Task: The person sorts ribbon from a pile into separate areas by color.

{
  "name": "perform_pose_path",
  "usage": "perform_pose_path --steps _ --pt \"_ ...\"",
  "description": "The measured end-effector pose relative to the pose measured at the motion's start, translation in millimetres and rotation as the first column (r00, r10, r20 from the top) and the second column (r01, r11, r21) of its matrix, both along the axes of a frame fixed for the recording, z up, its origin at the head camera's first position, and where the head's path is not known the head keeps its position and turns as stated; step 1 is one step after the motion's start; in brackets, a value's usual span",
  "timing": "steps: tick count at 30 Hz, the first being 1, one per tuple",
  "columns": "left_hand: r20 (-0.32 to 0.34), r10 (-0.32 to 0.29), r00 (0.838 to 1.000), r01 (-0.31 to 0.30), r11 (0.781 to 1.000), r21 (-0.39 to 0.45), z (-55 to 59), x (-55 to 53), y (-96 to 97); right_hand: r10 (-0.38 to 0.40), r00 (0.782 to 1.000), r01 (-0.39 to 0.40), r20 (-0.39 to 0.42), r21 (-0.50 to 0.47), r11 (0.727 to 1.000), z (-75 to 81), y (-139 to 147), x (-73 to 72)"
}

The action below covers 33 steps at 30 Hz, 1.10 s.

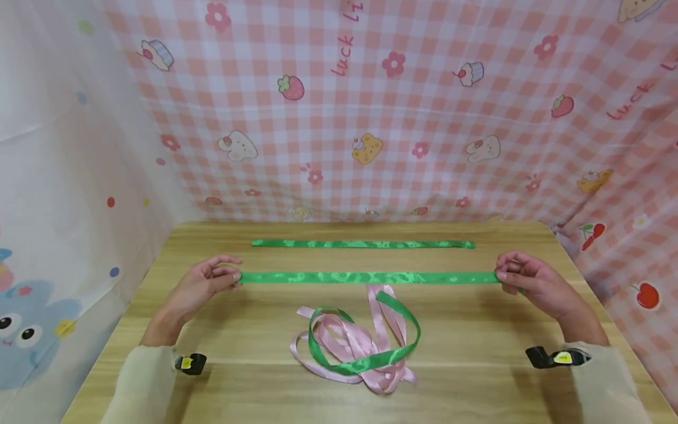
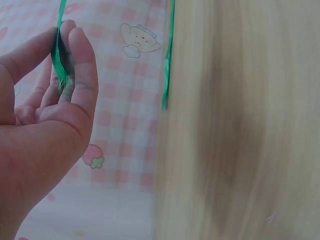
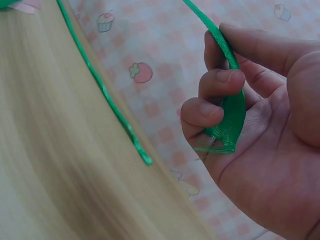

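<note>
While hands stretch green ribbon (image 1: 368, 277), tangled ribbons (image 1: 360, 344) lie near.

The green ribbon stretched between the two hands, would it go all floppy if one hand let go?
Probably yes. The green ribbon looks straight only because the left hand and right hand pinch its ends. Its free end curls limply in the right palm, and the ribbon pile on the table lies in loose loops. It looks thin and shiny, so likely light and a bit slippery.

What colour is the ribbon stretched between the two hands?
Green ribbon, faintly mottled; clearest in the head view.
</note>
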<state>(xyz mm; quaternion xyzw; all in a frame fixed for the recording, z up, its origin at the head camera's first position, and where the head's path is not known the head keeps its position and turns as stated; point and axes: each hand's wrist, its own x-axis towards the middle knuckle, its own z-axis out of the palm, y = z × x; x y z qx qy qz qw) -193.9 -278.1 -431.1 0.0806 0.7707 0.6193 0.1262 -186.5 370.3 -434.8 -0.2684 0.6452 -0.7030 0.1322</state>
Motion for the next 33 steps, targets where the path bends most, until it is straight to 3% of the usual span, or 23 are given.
perform_pose_path --steps 6,10,15,19,23,27,33 --pt "0.024 0.091 0.996 -0.092 0.995 0.048 -7.3 -7.9 5.6 -0.054 0.997 0.052 0.052 0.030 0.998 -8.3 2 -2.9" --pt "0.040 0.150 0.988 -0.154 0.978 0.139 -12.8 -13.9 8.9 -0.190 0.977 0.183 0.095 0.080 0.980 -14.6 2 -5.9" --pt "0.086 0.165 0.983 -0.180 0.959 0.217 -20.4 -17.3 11.5 -0.365 0.918 0.343 0.155 0.154 0.927 -23.3 0 -9.5" --pt "0.111 0.215 0.970 -0.233 0.952 0.200 -24.9 -20.7 12.7 -0.440 0.881 0.414 0.176 0.165 0.895 -29.7 -1 -14.1" --pt "0.148 0.283 0.948 -0.307 0.936 0.173 -30.9 -29.1 13.7 -0.493 0.848 0.467 0.196 0.165 0.869 -34.2 -2 -21.5" --pt "0.179 0.340 0.923 -0.373 0.906 0.199 -39.7 -40.2 16.2 -0.545 0.805 0.521 0.235 0.161 0.838 -39.9 -4 -31.9" --pt "0.212 0.423 0.881 -0.464 0.859 0.215 -51.2 -57.0 17.8 -0.640 0.728 0.612 0.243 0.189 0.768 -48.8 -17 -49.4"
